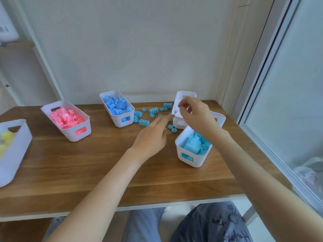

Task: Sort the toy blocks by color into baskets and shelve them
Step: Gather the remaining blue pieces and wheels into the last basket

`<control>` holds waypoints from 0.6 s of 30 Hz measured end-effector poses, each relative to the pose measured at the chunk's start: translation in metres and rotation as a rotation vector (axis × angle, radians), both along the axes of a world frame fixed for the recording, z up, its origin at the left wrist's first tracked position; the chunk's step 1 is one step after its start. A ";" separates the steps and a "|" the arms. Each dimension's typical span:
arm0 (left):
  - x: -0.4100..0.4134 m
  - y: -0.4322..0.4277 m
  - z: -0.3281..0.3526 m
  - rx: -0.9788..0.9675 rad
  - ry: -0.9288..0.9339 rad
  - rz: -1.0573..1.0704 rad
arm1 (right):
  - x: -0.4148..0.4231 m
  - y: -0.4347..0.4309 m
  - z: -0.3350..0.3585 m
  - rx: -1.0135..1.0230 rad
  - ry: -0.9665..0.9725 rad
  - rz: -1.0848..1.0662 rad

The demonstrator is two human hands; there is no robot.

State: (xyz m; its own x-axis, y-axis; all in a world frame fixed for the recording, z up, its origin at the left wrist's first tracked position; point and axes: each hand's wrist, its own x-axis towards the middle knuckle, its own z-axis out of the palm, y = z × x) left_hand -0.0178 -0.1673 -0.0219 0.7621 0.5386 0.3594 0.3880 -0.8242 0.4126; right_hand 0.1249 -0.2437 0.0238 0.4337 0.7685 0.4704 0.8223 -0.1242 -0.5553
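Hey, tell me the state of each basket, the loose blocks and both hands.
Pink basket: upright, full of pink blocks.
Blue basket: upright, full of blue blocks.
Light-blue basket: upright, partly filled.
White basket: upright, contents mostly hidden.
Yellow basket: cut off, holds yellow blocks.
Loose blue blocks: scattered on table, unsorted.
Left hand: fingers straight, reaching toward white basket.
Right hand: fingers curled over white basket; hold unclear.

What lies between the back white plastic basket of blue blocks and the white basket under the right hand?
Head view: loose light-blue studded blocks and round wheel pieces scattered on the brown wooden table, with the left hand over some.
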 end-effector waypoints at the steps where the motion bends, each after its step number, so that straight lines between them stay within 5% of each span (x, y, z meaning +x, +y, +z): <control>1: -0.004 0.005 -0.002 0.000 -0.018 0.065 | -0.020 0.005 -0.001 0.040 -0.008 0.053; 6: -0.036 0.041 -0.028 -0.069 0.099 0.287 | -0.102 0.034 -0.035 -0.051 0.060 0.255; 11: -0.055 0.063 -0.046 -0.041 0.103 0.414 | -0.093 0.077 -0.088 -0.321 -0.008 -0.003; 14: -0.058 0.077 -0.049 0.197 0.047 0.442 | -0.081 0.101 -0.096 -0.301 0.048 -0.016; 18: -0.055 0.097 -0.044 0.400 0.038 0.385 | -0.081 0.133 -0.098 -0.194 -0.120 -0.071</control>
State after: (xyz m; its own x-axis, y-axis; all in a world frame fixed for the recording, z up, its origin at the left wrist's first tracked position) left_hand -0.0728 -0.0702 -0.0656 0.5537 0.6079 0.5691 0.7004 -0.7096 0.0766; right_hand 0.0444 -0.1112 -0.0743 0.4402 0.8188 0.3684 0.8662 -0.2793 -0.4143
